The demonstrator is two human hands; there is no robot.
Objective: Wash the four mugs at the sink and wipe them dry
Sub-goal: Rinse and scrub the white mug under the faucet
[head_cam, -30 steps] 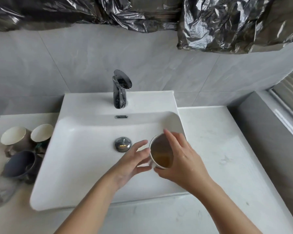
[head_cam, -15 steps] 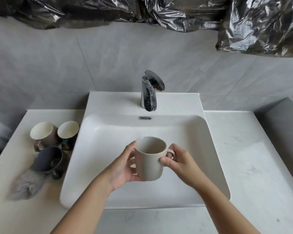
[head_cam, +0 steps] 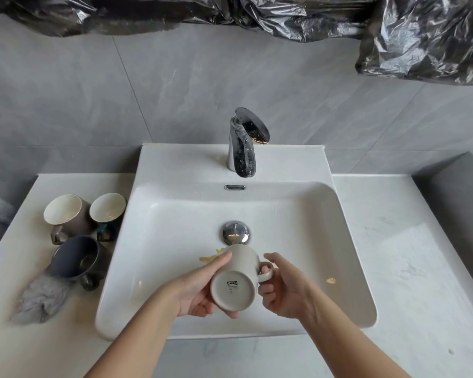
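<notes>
A beige mug (head_cam: 236, 279) is tipped mouth-away over the white sink (head_cam: 175, 214), its base with a printed mark facing me. My left hand (head_cam: 202, 287) grips its body from the left. My right hand (head_cam: 281, 290) holds its handle from the right. A yellowish-brown puddle (head_cam: 209, 257) lies in the basin just beyond the mug, near the chrome drain plug (head_cam: 235, 232). Three more mugs stand on the counter left of the sink: a brown one (head_cam: 66, 216), a teal one (head_cam: 108, 211) and a dark grey one (head_cam: 77, 257).
A chrome faucet (head_cam: 243, 145) rises behind the basin; no water runs from it. A grey cloth (head_cam: 43, 298) lies on the white counter (head_cam: 410, 268) by the dark grey mug. Black plastic sheeting (head_cam: 421, 36) hangs along the tiled wall above. A grey ledge (head_cam: 459, 203) borders the right.
The mug went from upright to tipped forward with its base toward me. Brownish liquid that was inside it now lies in the basin. The view shifted slightly.
</notes>
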